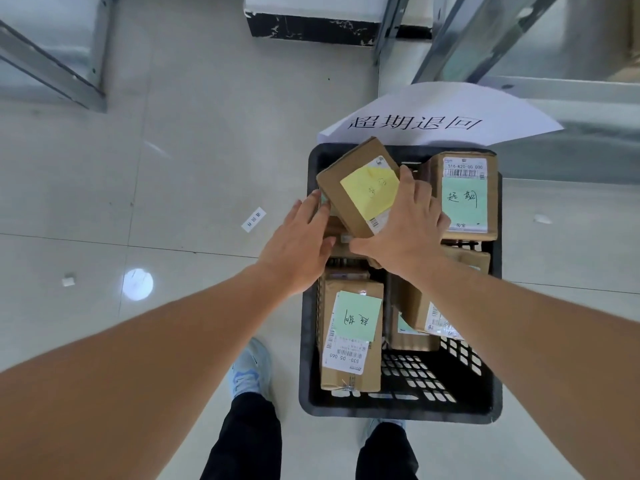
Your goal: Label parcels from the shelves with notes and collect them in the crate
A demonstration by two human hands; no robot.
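Head view: pale tiled floor [180, 150], black crate [401, 410] at the feet. Yellow-noted parcel [356, 188] lies tilted between both hands, long axis diagonal; right hand [405, 223] grips its edge, left hand [301, 237] touches it with straight fingers.

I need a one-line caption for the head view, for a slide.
Both hands, left and right, set a yellow-noted parcel into the black crate among green-noted parcels.
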